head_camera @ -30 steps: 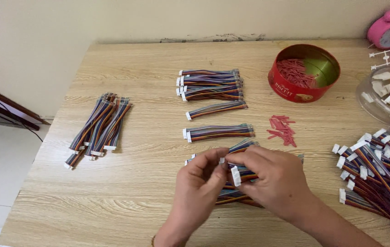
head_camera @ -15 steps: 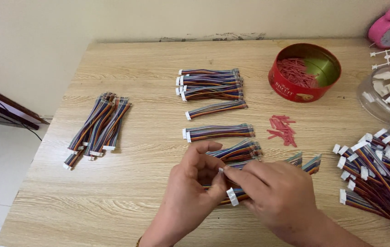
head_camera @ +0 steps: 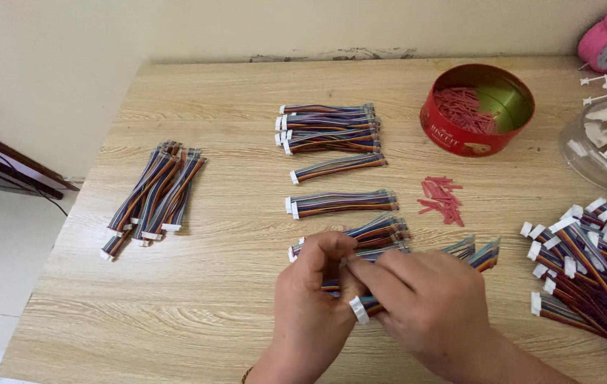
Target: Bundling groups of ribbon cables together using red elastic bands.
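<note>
**Bundles stack up on the bench as loose cables wait their turn**

Head view: I work at a wooden table (head_camera: pixel 197 299), both hands meeting just in front of me. My left hand (head_camera: pixel 314 306) is curled around a bundle of multicoloured ribbon cables (head_camera: pixel 378 235), thumb and fingers pinched near its white connector end (head_camera: pixel 357 310). My right hand (head_camera: pixel 431 306) is closed over the same bundle from the other side, its fingertips pressed against my left; whether something small sits between them, I cannot tell.

Done, by my reckoning: a column of finished-looking bundles lies ahead of my hands, with a stack of several bundles (head_camera: pixel 328 128) farthest from me, then a single thin bundle (head_camera: pixel 338 168), then another bundle (head_camera: pixel 339 203). A separate heap of cables (head_camera: pixel 154 195) rests well apart at the left.

Left to do, it seems: a large loose pile of cables (head_camera: pixel 592 259) spreads along the right edge. Small red ties (head_camera: pixel 442 199) lie scattered near a round red tin (head_camera: pixel 477 108) that holds more of them. I judge the work roughly midway.
</note>
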